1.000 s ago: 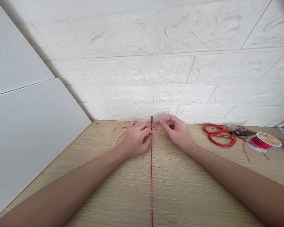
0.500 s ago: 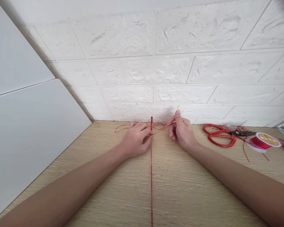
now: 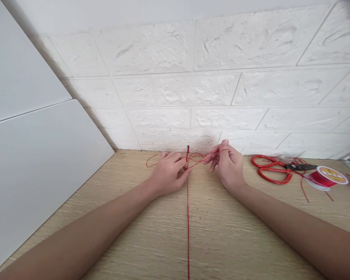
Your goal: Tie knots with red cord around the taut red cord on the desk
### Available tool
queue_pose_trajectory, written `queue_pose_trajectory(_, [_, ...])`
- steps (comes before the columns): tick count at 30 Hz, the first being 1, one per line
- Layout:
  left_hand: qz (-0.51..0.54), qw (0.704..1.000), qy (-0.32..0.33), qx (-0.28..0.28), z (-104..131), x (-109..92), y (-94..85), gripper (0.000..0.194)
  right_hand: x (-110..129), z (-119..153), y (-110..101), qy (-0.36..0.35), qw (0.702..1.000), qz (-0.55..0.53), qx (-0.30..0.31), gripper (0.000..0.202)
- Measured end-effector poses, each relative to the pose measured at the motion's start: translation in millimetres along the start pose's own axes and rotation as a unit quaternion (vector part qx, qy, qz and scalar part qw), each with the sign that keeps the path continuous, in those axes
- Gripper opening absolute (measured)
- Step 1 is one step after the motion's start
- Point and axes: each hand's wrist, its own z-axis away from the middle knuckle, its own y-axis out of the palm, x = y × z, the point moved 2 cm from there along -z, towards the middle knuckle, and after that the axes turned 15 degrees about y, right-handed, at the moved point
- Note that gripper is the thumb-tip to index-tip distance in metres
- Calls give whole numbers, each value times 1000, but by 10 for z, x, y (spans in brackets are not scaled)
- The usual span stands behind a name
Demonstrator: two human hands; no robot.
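A taut red cord [image 3: 188, 221] runs from a dark nail [image 3: 188, 147] at the wall's foot straight toward me. Just below the nail, a short braided, knotted part [image 3: 187, 155] shows on it. My left hand [image 3: 170, 173] rests on the table left of the cord, thumb and fingers pinching red thread at the knots. To the right, my right hand [image 3: 229, 163] is raised a little, its fingers closed on a thin red thread [image 3: 198, 162] that stretches across from the left fingertips. Loose loops of thread lie between both hands, and a loose end curls out left of my left hand.
On the right lie orange-handled scissors [image 3: 272, 175] with dark blades, beside a spool of red thread [image 3: 326, 178] and some loose red cord. White panels [image 3: 46, 175] stand on the left. A white brick-patterned wall [image 3: 216, 89] closes off the table's back.
My right hand has moved slightly right, drawing the thread straighter between the hands. My left hand keeps its pinch near the knots. The whole view has shifted a little.
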Motion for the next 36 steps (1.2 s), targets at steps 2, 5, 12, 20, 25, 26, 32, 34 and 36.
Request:
queue_pose_trajectory(2, [-1, 1000, -8, 0, -3, -4, -13, 27, 11, 57, 23, -43, 999, -2, 8, 50])
queue_pose_trajectory(5, [3, 1000, -13, -3, -4, 0, -18, 36, 13, 126, 44, -78, 996, -3, 36, 44])
queue_pose_trajectory(12, [0, 999, -34, -11, -5, 42, 13, 45, 54, 241, 88, -146, 987, 15, 67, 32])
queue_pose_trajectory(20, [18, 999, -39, -4, 9, 79, 34, 46, 143, 263, 16, -309, 940, 144, -30, 26])
queue_pose_trajectory(25, [19, 999, -46, 6, 7, 75, 35, 48, 268, 254, -88, -382, 896, 198, -107, 26])
queue_pose_trajectory(26, [16, 999, -48, 7, 8, 76, 37, 48, 302, 247, -107, -398, 889, 195, -119, 25])
queue_pose_trajectory(32, [29, 998, -63, 1, 12, 84, 22, 48, 569, 114, -233, -461, 863, 82, -189, 28])
queue_pose_trajectory(34, [51, 996, -67, -3, 10, 81, 6, 47, 700, 47, -340, -477, 849, 37, -226, 32])
queue_pose_trajectory(36, [71, 995, -74, -5, 9, 79, -5, 47, 844, -34, -518, -489, 835, 7, -254, 33])
